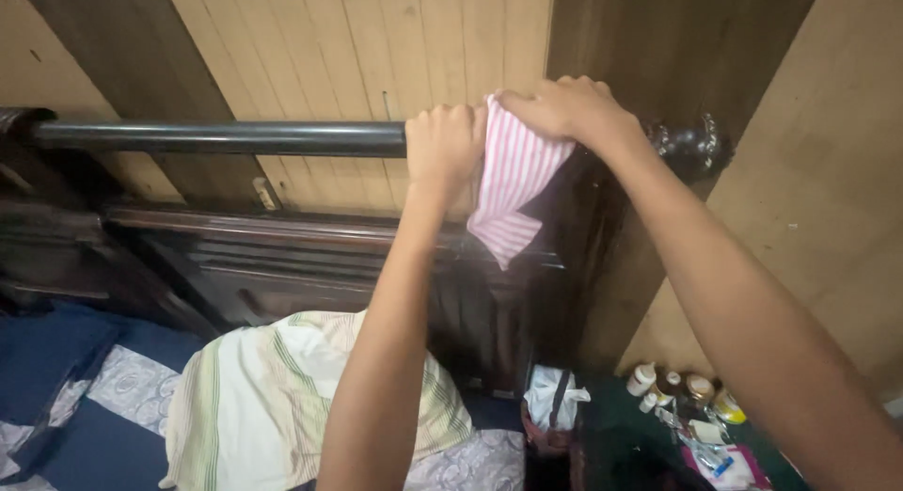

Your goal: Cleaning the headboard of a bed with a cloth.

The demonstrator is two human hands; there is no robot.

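A pink and white striped cloth (pixel 513 185) hangs over a dark horizontal metal bar (pixel 216 137) that runs across the top of a dark wooden headboard (pixel 282 265). My left hand (pixel 444 145) is closed around the bar at the cloth's left edge, gripping cloth and bar together. My right hand (pixel 564 107) presses down on the top of the cloth, fingers pinching its upper edge. The cloth's lower corner dangles in front of the headboard.
Below lies a bed with a green-striped pillow (pixel 282 397) and a blue patterned sheet (pixel 85 397). At the lower right, small bottles and jars (pixel 677 389) stand on a dark surface beside a white bag (pixel 553 397). Wooden wall panels (pixel 376 49) rise behind the bar.
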